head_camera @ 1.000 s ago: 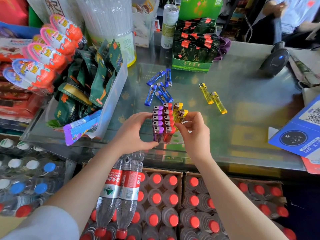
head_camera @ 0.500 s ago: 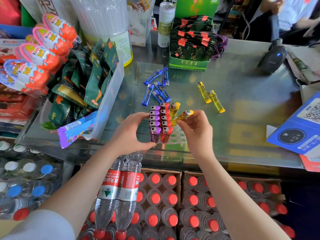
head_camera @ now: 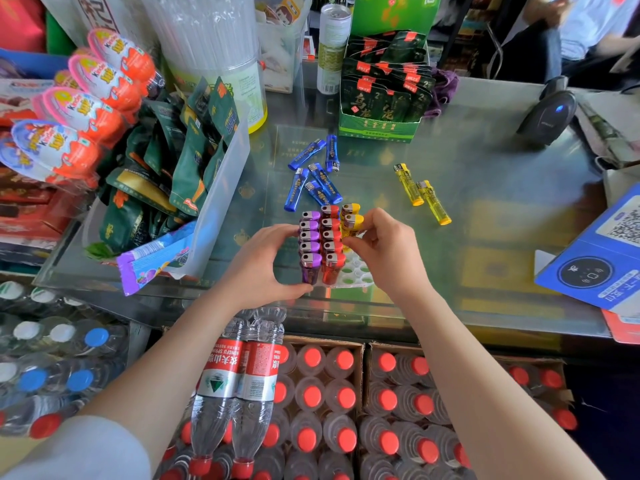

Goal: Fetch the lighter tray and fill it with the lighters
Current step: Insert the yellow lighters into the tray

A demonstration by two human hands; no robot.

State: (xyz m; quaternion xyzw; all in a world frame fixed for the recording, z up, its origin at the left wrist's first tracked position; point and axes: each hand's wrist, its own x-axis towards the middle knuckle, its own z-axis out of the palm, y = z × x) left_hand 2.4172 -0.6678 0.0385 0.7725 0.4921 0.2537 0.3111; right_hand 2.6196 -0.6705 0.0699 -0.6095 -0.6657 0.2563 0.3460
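In the head view, your left hand [head_camera: 258, 268] curls round the lighter tray [head_camera: 349, 271], steadying its purple row. Your right hand [head_camera: 384, 249] pinches a yellow lighter [head_camera: 353, 223] standing in the third row, just beyond your fingertips. Push it down crooked and it could jam, or tip the neighbouring red lighters [head_camera: 330, 237].

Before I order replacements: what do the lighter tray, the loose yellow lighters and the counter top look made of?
Lighter tray: probably thin moulded plastic, white and matte, with rows of pressed round sockets. Yellow lighters: translucent glossy plastic bodies with light passing through, metal-looking caps. Counter top: apparently glass, since it reflects glare and printed sheets show beneath it.
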